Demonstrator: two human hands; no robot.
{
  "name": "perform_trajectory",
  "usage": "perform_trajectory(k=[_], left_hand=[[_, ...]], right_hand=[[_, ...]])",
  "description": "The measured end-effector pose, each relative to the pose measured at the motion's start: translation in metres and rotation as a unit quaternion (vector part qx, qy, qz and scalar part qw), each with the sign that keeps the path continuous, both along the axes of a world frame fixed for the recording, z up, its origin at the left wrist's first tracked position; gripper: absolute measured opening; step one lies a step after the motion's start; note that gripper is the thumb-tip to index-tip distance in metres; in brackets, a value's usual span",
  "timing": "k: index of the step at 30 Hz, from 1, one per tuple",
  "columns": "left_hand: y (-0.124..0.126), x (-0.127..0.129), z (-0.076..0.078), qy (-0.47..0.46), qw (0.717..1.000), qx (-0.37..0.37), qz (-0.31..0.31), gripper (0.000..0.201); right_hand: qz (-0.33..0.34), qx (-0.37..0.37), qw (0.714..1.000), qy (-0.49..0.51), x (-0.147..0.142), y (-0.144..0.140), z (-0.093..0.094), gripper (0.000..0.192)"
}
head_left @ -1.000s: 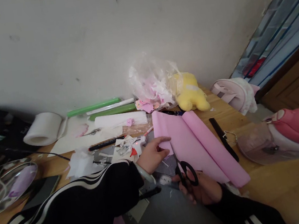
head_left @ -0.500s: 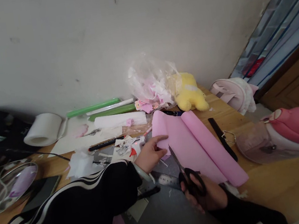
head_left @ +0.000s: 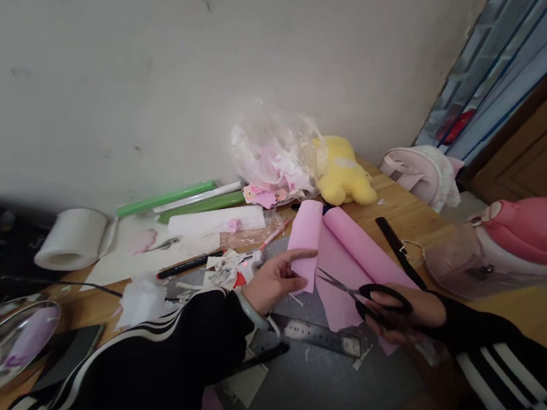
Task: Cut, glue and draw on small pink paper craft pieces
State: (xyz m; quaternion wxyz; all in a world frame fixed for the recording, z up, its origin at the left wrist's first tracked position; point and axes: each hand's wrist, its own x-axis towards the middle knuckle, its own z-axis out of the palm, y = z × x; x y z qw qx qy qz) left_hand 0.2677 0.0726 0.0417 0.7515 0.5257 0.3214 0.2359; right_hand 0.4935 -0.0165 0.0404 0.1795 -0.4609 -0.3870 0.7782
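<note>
My left hand (head_left: 278,278) pinches the lower left edge of a pink paper piece (head_left: 307,224) between thumb and fingers. Whether this piece is fully apart from the pink paper roll (head_left: 367,246) on its right, I cannot tell. My right hand (head_left: 413,311) grips black-handled scissors (head_left: 381,300). Their blades are slightly parted, and the tips lie over the pink sheet, close to the left fingers. A steel ruler (head_left: 315,335) rests on the grey mat (head_left: 322,387) below the hands, with a black pen-like thing (head_left: 268,355) beside it.
Toward the wall lie green rolls (head_left: 166,197), a white roll (head_left: 218,221), a plastic bag of scraps (head_left: 274,151) and a yellow plush toy (head_left: 344,169). A black bar (head_left: 397,249) and a pink-lidded container (head_left: 534,231) stand right. A tissue roll (head_left: 72,239) sits left.
My right hand has moved right with the scissors, whose blades now point more to the left. The pink paper by my left hand looks narrower and folded over, and more of the ruler shows.
</note>
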Motion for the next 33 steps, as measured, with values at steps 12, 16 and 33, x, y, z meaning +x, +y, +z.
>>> perform_trajectory(k=[12,16,33], left_hand=[[-0.001,-0.003,0.005,-0.023,0.998,-0.045,-0.032,0.055],[-0.004,0.000,0.006,-0.017,0.998,-0.045,-0.044,0.055],[-0.005,-0.001,0.006,0.001,0.995,-0.057,-0.087,0.059]], right_hand=[[0.021,0.037,0.998,0.047,0.018,0.001,-0.004,0.057],[0.035,0.039,0.997,0.047,0.012,0.005,-0.004,0.056],[0.022,0.054,0.998,0.029,0.010,0.012,-0.004,0.053]])
